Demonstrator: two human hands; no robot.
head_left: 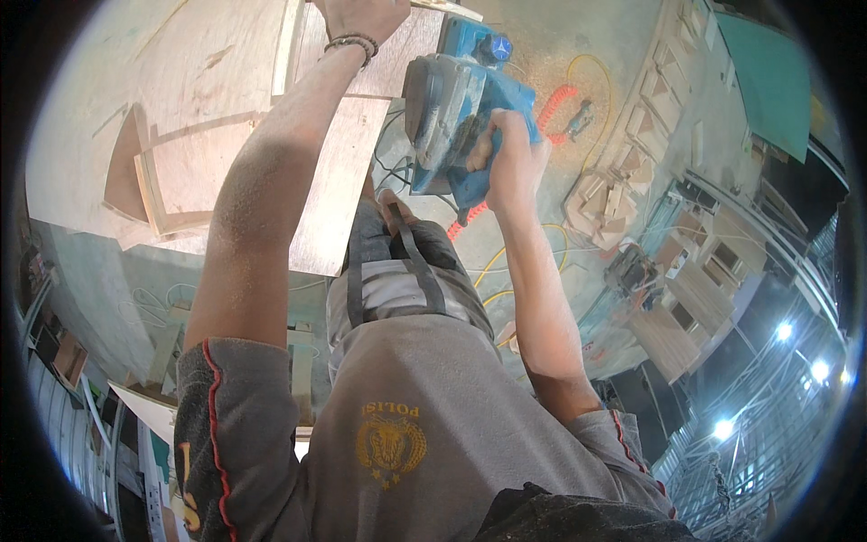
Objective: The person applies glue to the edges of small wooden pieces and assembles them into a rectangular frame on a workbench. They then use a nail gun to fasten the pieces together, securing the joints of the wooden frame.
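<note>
My right hand (517, 161) is wrapped round the rear handle of a blue electric hand planer (470, 108), which is tilted on its side beside the wooden workpiece. My left hand (366, 16) reaches to the top edge of the view, over a reddish plywood panel (379, 63) with pale wood strips along its edges. Its fingers run out of the picture, so their grip is hidden. Sawdust coats my left forearm. Under that arm lies a large plywood sheet (339, 194), with a curved wooden frame piece (149, 185) standing on it.
Wood shavings (542, 72) cover the floor beyond the planer. A coiled orange air hose (555, 107) and yellow cord (492, 266) lie to the right. Wooden offcuts (601, 208) and a row of wooden frames (664, 90) stand farther right, near a green panel (768, 86).
</note>
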